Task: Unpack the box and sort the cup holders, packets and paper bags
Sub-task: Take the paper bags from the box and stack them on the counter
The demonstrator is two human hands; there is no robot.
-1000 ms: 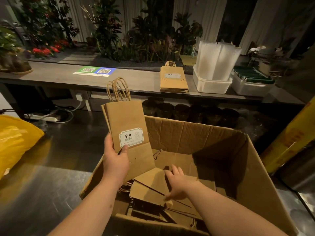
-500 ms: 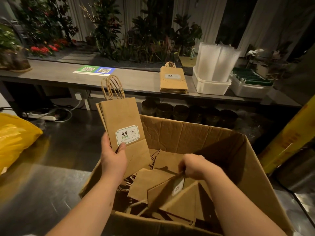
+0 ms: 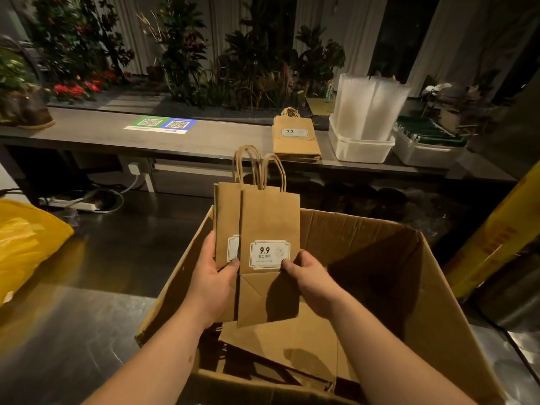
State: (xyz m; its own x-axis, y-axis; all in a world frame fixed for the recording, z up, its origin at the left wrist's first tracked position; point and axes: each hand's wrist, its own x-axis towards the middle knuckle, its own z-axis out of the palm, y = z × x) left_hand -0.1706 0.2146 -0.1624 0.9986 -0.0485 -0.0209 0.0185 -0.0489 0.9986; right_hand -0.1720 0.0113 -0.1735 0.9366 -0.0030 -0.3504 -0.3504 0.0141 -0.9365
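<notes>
Standing open on the steel table [image 3: 73, 331], the cardboard box [image 3: 374, 258] has flat loose bags [image 3: 280, 343] lying inside. Upright above its far-left part are the held paper bags [image 3: 268, 220], the front one overlapping the rear. The left hand [image 3: 213, 285] grips the rear bags low down; the right hand [image 3: 308, 277] pinches the front bag beside its label.
</notes>
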